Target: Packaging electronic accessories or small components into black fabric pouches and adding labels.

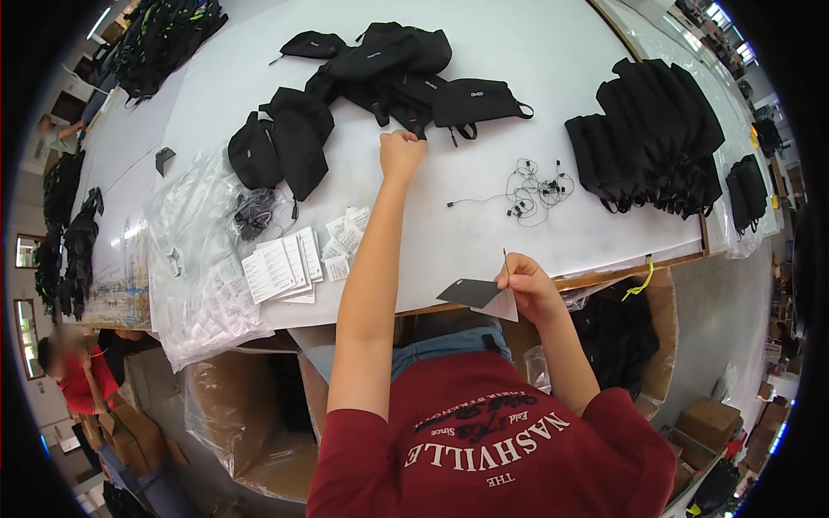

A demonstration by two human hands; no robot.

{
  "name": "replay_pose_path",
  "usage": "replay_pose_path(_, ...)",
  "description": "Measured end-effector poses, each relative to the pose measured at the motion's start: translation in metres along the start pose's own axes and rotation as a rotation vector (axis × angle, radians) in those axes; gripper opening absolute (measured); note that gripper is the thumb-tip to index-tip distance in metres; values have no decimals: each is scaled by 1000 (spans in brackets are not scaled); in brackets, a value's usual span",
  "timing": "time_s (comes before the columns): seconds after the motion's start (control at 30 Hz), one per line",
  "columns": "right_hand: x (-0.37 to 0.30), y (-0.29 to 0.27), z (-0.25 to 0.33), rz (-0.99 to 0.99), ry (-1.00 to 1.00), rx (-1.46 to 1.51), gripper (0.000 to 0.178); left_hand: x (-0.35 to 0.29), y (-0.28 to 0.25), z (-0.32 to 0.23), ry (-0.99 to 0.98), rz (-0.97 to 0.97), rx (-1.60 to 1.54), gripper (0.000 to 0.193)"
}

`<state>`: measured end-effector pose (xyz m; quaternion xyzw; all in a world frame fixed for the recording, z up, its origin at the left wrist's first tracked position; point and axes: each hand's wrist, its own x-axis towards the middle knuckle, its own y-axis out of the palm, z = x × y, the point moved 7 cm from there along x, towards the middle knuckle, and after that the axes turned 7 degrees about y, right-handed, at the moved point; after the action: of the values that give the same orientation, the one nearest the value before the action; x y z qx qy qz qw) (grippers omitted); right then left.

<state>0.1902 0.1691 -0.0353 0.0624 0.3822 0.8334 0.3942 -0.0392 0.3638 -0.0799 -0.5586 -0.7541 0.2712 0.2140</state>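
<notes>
My left hand reaches out to the near edge of a loose pile of black fabric pouches. Its fingers are closed on the lower edge of a black pouch; the exact grip is partly hidden. Beside it lies another pouch with a small loop at its end. Close to the table's front edge, my right hand pinches a dark grey hang tag together with a white paper slip. A thin cord sticks up from those fingers.
Tangled black tag cords lie right of centre, below a stacked row of black pouches. Printed white leaflets and clear plastic bags are at the left. Lined cardboard boxes stand under the table edge. A person in red is far left.
</notes>
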Motion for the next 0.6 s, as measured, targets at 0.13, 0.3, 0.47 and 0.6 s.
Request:
replay_pose_path(0.13, 8, 20, 4, 7, 21, -30, 8, -9, -3, 10, -109, 92, -525, 32)
replay_pose_path(0.3, 18, 22, 17, -194, 41, -233, 11, -64, -35, -18, 162, -88, -651, 27)
replay_pose_path(0.47, 32, 27, 24, -367, 15, -348, 10, -151, -68, -60, 197, 85, -560, 19)
replay_pose_path(0.6, 34, 28, 26, -497, -171, -629, 12, -189, -69, -61, 77, 229, -638, 20)
